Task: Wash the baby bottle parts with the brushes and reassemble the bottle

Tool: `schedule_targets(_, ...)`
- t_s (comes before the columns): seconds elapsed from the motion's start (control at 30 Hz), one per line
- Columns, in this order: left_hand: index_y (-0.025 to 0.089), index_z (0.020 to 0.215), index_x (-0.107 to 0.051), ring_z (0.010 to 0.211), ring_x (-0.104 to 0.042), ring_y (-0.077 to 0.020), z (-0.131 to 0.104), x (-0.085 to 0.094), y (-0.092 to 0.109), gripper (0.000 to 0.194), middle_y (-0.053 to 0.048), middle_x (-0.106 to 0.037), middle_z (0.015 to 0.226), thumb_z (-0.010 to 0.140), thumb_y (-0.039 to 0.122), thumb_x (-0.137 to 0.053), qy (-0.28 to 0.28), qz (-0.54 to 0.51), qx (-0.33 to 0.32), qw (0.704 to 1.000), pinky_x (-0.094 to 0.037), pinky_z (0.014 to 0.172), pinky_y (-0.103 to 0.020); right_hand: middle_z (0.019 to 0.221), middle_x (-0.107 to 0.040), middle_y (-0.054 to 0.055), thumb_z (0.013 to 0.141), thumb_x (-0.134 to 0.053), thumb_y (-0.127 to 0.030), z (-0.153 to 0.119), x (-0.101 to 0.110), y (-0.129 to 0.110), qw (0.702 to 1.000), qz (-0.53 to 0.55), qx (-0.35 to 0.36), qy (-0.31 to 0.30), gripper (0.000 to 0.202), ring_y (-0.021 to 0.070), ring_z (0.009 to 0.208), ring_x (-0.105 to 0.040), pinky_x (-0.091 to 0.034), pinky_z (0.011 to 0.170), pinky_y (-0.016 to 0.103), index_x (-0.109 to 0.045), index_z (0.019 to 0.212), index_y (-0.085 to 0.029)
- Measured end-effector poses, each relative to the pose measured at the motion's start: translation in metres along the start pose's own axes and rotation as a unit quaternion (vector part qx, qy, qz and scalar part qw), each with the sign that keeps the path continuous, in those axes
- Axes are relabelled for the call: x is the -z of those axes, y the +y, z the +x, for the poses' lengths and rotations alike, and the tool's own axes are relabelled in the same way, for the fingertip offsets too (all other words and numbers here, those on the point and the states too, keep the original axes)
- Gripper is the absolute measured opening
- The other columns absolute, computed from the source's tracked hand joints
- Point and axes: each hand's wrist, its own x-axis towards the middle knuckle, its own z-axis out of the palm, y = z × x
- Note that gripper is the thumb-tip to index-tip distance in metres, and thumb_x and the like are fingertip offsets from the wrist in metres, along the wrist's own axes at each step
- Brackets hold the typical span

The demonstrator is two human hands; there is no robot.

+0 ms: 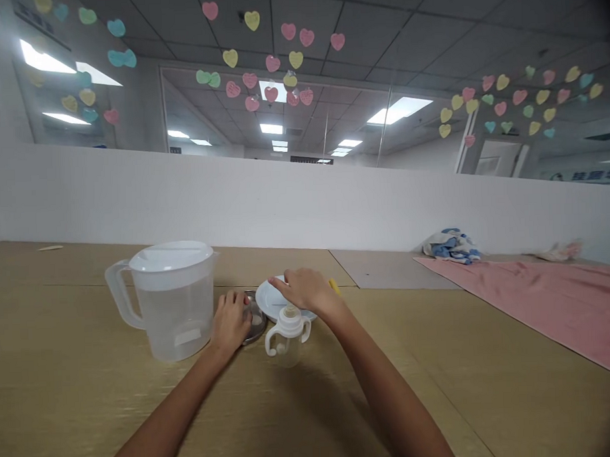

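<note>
A clear baby bottle (288, 349) with a white collar and two white side handles stands upright, uncapped, below my right hand. My right hand (304, 288) is over a pale bluish-white plate (268, 302); one digit stretches left, and its other fingers are mostly hidden. A yellow stick-like piece (334, 286) shows behind the right wrist. My left hand (231, 321) has its bent fingers closed at the left rim of a small metal bowl (258, 323). Just left of that hand stands a translucent lidded pitcher (176, 306) with its handle to the left.
The tan tabletop (91, 409) runs back to a low white wall (284, 202) with glass above. A pink cloth (537, 300) lies at the right, with a crumpled blue-and-white cloth (450, 245) near its far corner. A thin pale piece (50, 248) lies at the far left.
</note>
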Motion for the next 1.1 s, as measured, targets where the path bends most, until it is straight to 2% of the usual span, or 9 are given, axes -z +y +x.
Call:
schedule_targets(0.1,0.018,0.084,-0.049,0.086,-0.047,-0.0248,0.003,0.013,0.008,0.006,-0.007,-0.048,0.086,0.08,0.023,-0.048,0.12,-0.037,-0.016,0.992,-0.044,0.076,-0.041,0.099,-0.066,0.011,0.082,-0.048,-0.05,0.001,0.0,0.005,0.997,0.051,0.056,0.021,0.044,0.0243,0.092,-0.06,-0.042,0.075,0.032,-0.059,0.108,-0.016)
schedule_targets(0.2,0.02,0.091,-0.045,0.097,-0.049,-0.0242,0.002,0.022,0.017,0.013,-0.007,-0.046,0.094,0.082,0.024,-0.052,0.246,-0.127,-0.066,0.959,-0.045,0.084,-0.043,0.114,-0.061,0.006,0.076,-0.061,-0.039,-0.002,0.001,0.006,0.973,0.155,0.167,0.026,0.049,0.02,0.103,-0.056,-0.042,0.083,0.029,-0.05,0.12,-0.021)
schedule_targets(0.33,0.023,0.091,-0.04,0.108,-0.05,-0.0227,-0.005,0.025,0.029,0.022,-0.004,-0.043,0.097,0.079,0.016,-0.057,0.307,-0.201,-0.173,0.914,-0.045,0.09,-0.044,0.128,-0.052,0.004,0.076,-0.063,-0.031,-0.006,0.003,0.001,0.943,0.201,0.263,0.04,0.053,0.019,0.117,-0.047,-0.036,0.093,0.03,-0.047,0.125,-0.024)
schedule_targets(0.43,0.023,0.092,-0.038,0.11,-0.051,-0.0213,-0.009,0.027,0.035,0.024,-0.004,-0.043,0.1,0.079,0.016,-0.057,0.279,-0.249,-0.195,0.907,-0.047,0.09,-0.042,0.112,-0.062,0.003,0.071,-0.068,-0.034,-0.006,0.006,0.002,0.945,0.198,0.261,0.014,0.048,0.0192,0.101,-0.056,-0.041,0.083,0.029,-0.055,0.116,-0.024)
schedule_targets(0.57,0.021,0.118,-0.032,0.12,-0.043,-0.0274,-0.012,0.03,0.042,0.048,-0.014,-0.043,0.124,0.079,0.029,-0.057,0.206,-0.291,-0.13,0.925,-0.042,0.096,-0.047,0.099,-0.064,0.004,0.064,-0.071,-0.043,-0.006,0.015,0.013,0.955,0.212,0.205,0.006,0.05,0.0178,0.087,-0.058,-0.043,0.072,0.027,-0.059,0.107,-0.02)
schedule_targets(0.7,0.017,0.139,-0.007,0.12,-0.045,-0.0297,-0.018,0.023,0.049,0.084,-0.017,-0.042,0.132,0.077,0.043,-0.057,0.036,-0.322,-0.094,0.941,-0.039,0.097,-0.047,0.101,-0.061,0.004,0.063,-0.07,-0.048,-0.008,0.023,0.027,0.962,0.213,0.168,-0.023,0.057,0.0161,0.083,-0.058,-0.044,0.069,0.026,-0.054,0.11,-0.02)
schedule_targets(0.8,0.016,0.141,-0.003,0.119,-0.046,-0.0304,-0.023,0.017,0.057,0.094,-0.017,-0.047,0.13,0.074,0.046,-0.061,-0.057,-0.316,-0.097,0.942,-0.039,0.096,-0.045,0.101,-0.06,0.003,0.066,-0.068,-0.044,-0.005,0.02,0.032,0.961,0.181,0.187,-0.091,0.056,0.0155,0.083,-0.057,-0.043,0.07,0.026,-0.053,0.116,-0.024)
schedule_targets(0.97,0.018,0.142,-0.004,0.113,-0.051,-0.0261,-0.026,0.015,0.063,0.088,-0.013,-0.054,0.124,0.078,0.042,-0.058,-0.092,-0.338,-0.108,0.93,-0.04,0.095,-0.041,0.095,-0.06,0.0,0.065,-0.068,-0.033,0.005,0.009,0.034,0.961,0.128,0.185,-0.162,0.048,0.0145,0.078,-0.056,-0.04,0.067,0.024,-0.058,0.111,-0.027)
schedule_targets(1.1,0.018,0.135,-0.029,0.112,-0.051,-0.028,-0.027,0.013,0.061,0.069,-0.014,-0.054,0.123,0.078,0.044,-0.057,-0.074,-0.321,-0.113,0.937,-0.04,0.094,-0.043,0.102,-0.057,0.0,0.061,-0.07,-0.029,0.009,0.008,0.037,0.951,0.132,0.205,-0.188,0.051,0.0134,0.078,-0.055,-0.04,0.065,0.022,-0.056,0.109,-0.025)
